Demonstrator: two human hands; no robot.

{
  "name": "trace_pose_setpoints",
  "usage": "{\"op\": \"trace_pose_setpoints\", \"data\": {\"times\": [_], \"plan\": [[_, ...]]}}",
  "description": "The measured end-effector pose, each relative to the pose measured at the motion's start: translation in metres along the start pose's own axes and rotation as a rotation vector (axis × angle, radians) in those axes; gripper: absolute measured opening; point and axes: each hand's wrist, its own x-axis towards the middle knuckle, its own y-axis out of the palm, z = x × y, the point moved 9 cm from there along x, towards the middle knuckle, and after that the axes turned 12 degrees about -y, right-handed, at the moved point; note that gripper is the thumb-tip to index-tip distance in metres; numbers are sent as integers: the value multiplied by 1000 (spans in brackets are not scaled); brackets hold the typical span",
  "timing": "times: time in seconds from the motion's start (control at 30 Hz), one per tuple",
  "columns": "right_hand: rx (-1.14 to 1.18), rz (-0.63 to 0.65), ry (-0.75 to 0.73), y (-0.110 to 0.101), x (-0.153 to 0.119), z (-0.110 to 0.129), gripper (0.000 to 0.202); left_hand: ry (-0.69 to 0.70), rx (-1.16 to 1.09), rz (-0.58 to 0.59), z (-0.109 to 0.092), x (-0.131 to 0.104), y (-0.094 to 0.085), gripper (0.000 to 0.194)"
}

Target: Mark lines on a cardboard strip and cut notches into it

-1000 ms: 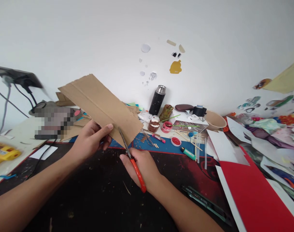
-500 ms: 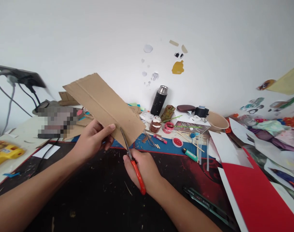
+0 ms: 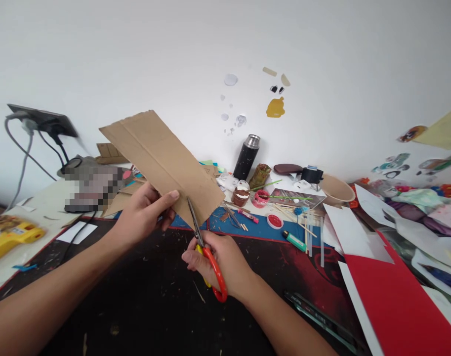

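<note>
My left hand [image 3: 151, 210] pinches the lower left edge of a long piece of brown cardboard [image 3: 162, 158], thumb on top and fingers underneath. The cardboard is held up above the dark mat, tilted, with a crease running along its length. My right hand [image 3: 220, 259] grips a pair of scissors [image 3: 218, 277] with red and yellow handles. The scissor blades lie at the cardboard's lower right part, close to my left thumb, and one blade shows over its face. Some of the right fingers are hidden behind the handles.
Behind the cardboard stand a black flask [image 3: 246, 157], paint jars [image 3: 241, 193] and a beige bowl [image 3: 336, 189]. A green glue tube [image 3: 295, 241] and a utility knife [image 3: 317, 316] lie to the right, near red paper [image 3: 403, 296]. On the left sits a yellow glue gun [image 3: 18, 240].
The scissor handles have turned and spread, so the yellow one now shows beside the red. The cardboard stays in my left hand; the whole view has shifted slightly.
</note>
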Motion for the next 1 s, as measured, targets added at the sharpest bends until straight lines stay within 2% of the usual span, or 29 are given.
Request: {"op": "trace_pose_setpoints", "data": {"times": [0.33,0.57,0.83,1.0], "plan": [[-7,-6,-11,-6,0,4,66,-25,-25,-28,3,1,-4,47],[44,11,-1,-6,-1,6,69,-16,-24,-17,-2,-1,-1,46],[139,42,-24,-1,-1,4,70,-41,-24,-46,2,-1,-4,55],[-7,2,-39,-6,0,6,65,-19,-24,-10,-3,-1,1,59]]}}
